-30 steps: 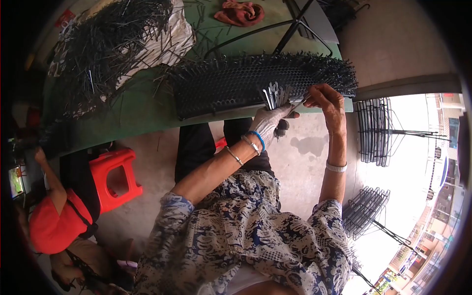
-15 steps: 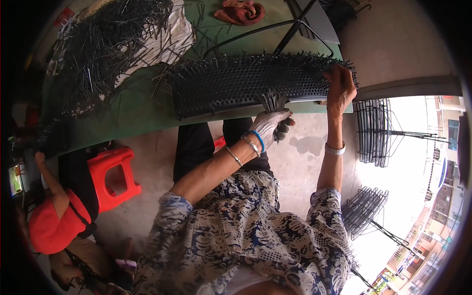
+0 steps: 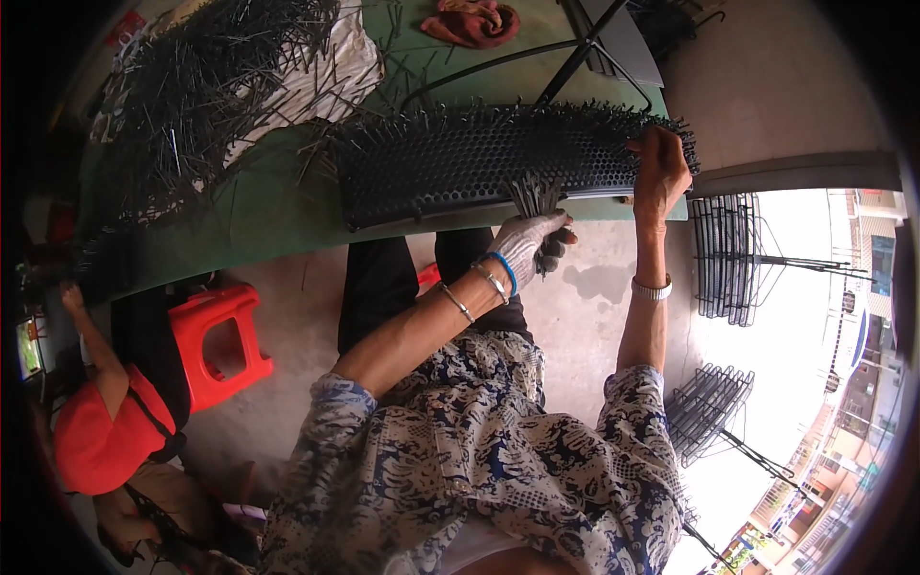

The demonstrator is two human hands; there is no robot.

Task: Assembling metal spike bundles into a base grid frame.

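My left hand [image 3: 529,243], in a pale glove with dark fingertips, grips a bundle of thin dark sticks [image 3: 537,196] whose ends fan out toward the table. The bundle is in front of the near edge of a long black perforated panel [image 3: 441,178], full of round holes. Short dark pieces stick up in a dense band along the panel's far side. At the right end of that band is my bare right hand [image 3: 663,174], its fingers pinched together against the panel. Whatever those fingertips hold is hidden.
The panel lies on a green table [image 3: 268,230]. A heap of dark sticks [image 3: 220,81] covers a whitish sack [image 3: 350,67]. Behind the panel are black metal rods [image 3: 565,72] and a reddish cloth [image 3: 470,24]. A red stool [image 3: 220,345] and another person [image 3: 115,426] are at left; wire racks [image 3: 724,259] stand right.
Both my hands stay almost where they were, the right one shifting very slightly. At the left, the other person's hand has moved a little up and leftward.
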